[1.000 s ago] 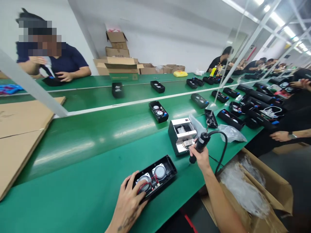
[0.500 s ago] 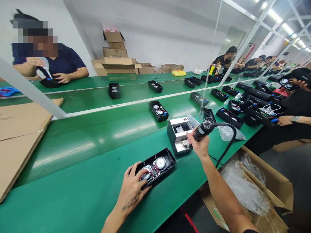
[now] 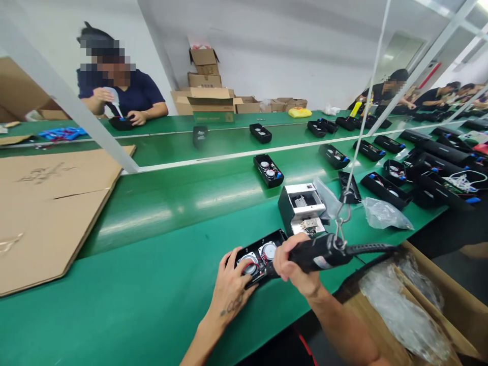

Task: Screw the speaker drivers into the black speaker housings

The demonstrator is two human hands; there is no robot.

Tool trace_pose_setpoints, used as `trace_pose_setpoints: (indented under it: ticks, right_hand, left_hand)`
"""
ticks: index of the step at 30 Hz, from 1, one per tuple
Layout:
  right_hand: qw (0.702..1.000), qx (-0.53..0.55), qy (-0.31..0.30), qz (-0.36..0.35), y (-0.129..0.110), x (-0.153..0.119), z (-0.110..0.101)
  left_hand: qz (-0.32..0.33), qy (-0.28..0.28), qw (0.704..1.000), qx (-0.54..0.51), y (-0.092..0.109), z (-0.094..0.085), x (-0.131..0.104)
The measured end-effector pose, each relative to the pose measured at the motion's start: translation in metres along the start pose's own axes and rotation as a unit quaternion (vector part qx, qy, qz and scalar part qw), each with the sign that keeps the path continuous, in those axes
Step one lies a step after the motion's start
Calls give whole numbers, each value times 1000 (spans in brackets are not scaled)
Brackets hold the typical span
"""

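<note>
A black speaker housing [image 3: 280, 237] with two round silver drivers and red wires lies open on the green table. My left hand [image 3: 231, 279] grips its left end, fingers over the rim beside a driver. My right hand [image 3: 292, 262] is closed round a black electric screwdriver [image 3: 320, 254], held nearly level, its front end over the housing's right part. The tool's tip is hidden by my hand. A metal hook and cord hold the tool from above, and a black cable runs off right. Just behind the housing stands a black and silver screw feeder [image 3: 304, 208].
Another open housing [image 3: 269, 171] lies farther back, with several more at the right. Flat cardboard [image 3: 49, 203] covers the left side. Plastic bags [image 3: 385, 213] lie right of the feeder. An open carton [image 3: 446, 284] stands below the table edge. A person [image 3: 122, 91] works across the table.
My right hand has brought the screwdriver from beside the feeder down and left to the housing. My left hand keeps its hold. The view has shifted left, so the scene sits farther right.
</note>
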State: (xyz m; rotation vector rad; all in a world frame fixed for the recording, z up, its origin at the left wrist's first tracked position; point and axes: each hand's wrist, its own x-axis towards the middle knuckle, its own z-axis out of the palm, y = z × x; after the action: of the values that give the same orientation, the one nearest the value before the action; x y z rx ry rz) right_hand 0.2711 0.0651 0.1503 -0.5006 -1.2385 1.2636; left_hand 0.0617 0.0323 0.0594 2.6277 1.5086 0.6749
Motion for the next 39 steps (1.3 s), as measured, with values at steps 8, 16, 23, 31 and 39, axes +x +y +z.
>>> trace_pose_setpoints:
  ticks: [8, 16, 23, 31, 39]
  right_hand:
    - [996, -26, -63, 57, 13, 4, 31]
    - [997, -9, -65, 50, 21, 4, 36]
    - [996, -52, -65, 41, 26, 1, 37]
    - [983, -170, -68, -4, 26, -2, 34]
    - [971, -210, -111, -29, 30, -3, 50]
  left_hand:
    - [-1, 4, 1000, -5, 1, 5, -3]
    - [-8, -9, 1000, -9, -1, 8, -5]
    - [-11, 22, 1000, -4, 0, 14, -6]
    - [-25, 61, 997, -38, -1, 23, -7]
    - [-34, 66, 997, -15, 2, 19, -2]
